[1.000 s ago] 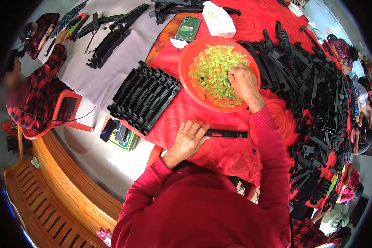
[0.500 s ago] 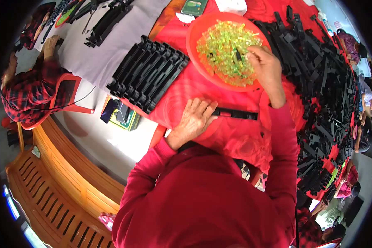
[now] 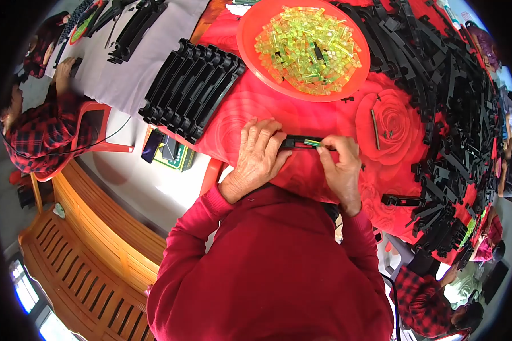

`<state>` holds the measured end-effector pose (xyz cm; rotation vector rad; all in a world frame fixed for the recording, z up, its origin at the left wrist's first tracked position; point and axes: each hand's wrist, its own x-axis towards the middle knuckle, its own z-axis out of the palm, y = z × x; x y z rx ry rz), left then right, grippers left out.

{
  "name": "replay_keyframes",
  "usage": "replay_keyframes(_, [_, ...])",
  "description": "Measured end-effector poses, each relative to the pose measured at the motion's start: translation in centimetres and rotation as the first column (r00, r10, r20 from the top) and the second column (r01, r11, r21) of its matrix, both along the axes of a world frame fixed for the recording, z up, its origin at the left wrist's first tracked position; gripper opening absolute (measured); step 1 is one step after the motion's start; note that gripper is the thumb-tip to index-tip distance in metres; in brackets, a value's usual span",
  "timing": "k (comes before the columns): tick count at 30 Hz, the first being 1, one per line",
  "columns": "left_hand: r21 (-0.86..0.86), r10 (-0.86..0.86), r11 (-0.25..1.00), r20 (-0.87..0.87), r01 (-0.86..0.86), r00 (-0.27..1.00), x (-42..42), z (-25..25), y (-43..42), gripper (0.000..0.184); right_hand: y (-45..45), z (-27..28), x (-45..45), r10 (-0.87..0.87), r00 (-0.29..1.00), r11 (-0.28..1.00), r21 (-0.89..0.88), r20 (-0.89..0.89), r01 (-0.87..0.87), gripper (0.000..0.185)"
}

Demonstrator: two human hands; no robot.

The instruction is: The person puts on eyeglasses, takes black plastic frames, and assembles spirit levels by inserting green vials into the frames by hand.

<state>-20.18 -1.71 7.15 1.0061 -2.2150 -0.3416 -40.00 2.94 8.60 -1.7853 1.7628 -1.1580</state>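
So the right hand has its grip pinched on a small translucent green vial, thumb and finger together at the vial's right end. That vial sits right over the slot of a slim black plastic housing lying crosswise in front of the person; can't tell if it's seated. The left hand lies palm down at the housing's left end, fingers side by side and touching it. Can't tell whether that grip is actually clamped.

It's all on a worktop with a red rose-print tablecloth. Just past the hands there's a red plastic bowl loaded with yellow-green vials. Off left, a neat row of black housings; off right, a big messy heap of black plastic parts. Farther left, someone in a checked shirt sits by a red chair.
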Motion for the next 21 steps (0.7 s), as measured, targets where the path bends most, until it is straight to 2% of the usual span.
replay_keyframes(1, [-0.005,-0.007,1.000,0.010,0.007,1.000,0.0,-0.1,0.2,0.040,-0.1,-0.1,0.3,0.026,0.992,0.998,-0.054,-0.124,-0.033,0.014])
replay_keyframes(2, [-0.011,-0.013,1.000,0.018,0.014,1.000,-0.1,-0.3,0.3,0.038,-0.1,-0.2,0.5,0.025,0.992,0.998,-0.056,-0.121,-0.032,0.014])
replay_keyframes(4, [-0.005,-0.005,1.000,0.039,0.005,0.999,-0.5,-0.6,0.7,0.037,-0.1,-0.6,0.8,0.010,0.974,0.994,-0.101,-0.227,-0.034,0.013])
replay_keyframes(11, [0.045,0.039,0.998,0.083,-0.042,0.996,-1.3,-1.1,0.9,0.031,-0.2,-0.9,1.0,-0.008,0.971,0.993,-0.116,-0.239,-0.020,0.011])
replay_keyframes(14, [0.069,0.038,0.997,0.073,-0.043,0.997,-1.3,-1.0,0.9,0.030,-0.1,-1.2,1.2,-0.027,0.982,0.992,-0.128,-0.189,0.003,0.010])
replay_keyframes(21, [0.078,0.028,0.996,0.042,-0.031,0.999,-1.2,-1.2,0.8,0.030,0.0,-1.3,1.8,-0.063,0.977,0.992,-0.119,-0.205,0.039,0.011])
